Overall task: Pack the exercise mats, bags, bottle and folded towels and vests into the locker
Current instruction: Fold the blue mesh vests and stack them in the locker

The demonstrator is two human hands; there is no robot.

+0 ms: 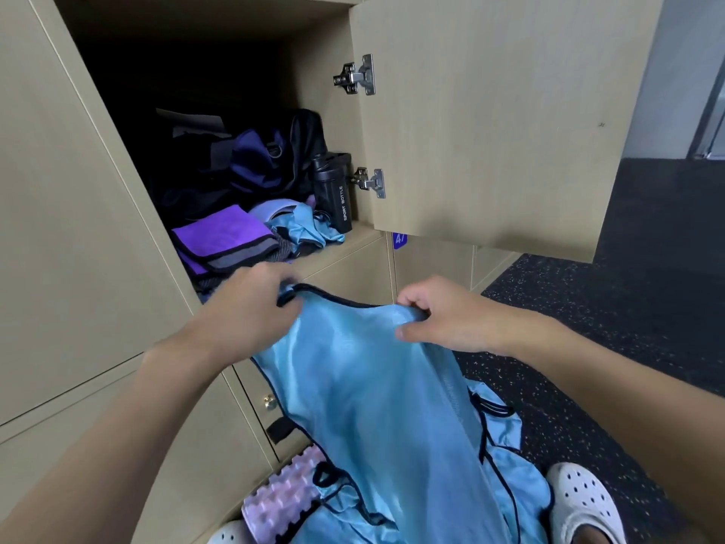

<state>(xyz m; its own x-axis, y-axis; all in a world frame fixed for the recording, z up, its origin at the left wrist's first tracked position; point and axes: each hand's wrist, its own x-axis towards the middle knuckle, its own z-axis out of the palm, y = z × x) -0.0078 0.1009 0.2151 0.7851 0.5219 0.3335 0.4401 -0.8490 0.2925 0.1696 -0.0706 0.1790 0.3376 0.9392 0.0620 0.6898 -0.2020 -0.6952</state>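
Note:
I hold a light blue vest [376, 386] with dark trim up in front of the open locker [314, 253]. My left hand [251, 308] pinches its top left edge and my right hand [443, 316] grips its top right edge; the cloth hangs down between them. Inside the locker lie a dark purple bag [255, 159], a black sport bottle [333, 194] standing at the right wall, folded purple towels [223, 241] at the front left and another blue vest [306, 229] beside them. More blue vests [506, 469] lie on the floor below.
The locker door [490, 119] stands open to the right. A pink ridged foam roller [282, 496] lies on the floor by the lower lockers. My white clogs [584, 504] stand on the dark speckled floor [627, 308].

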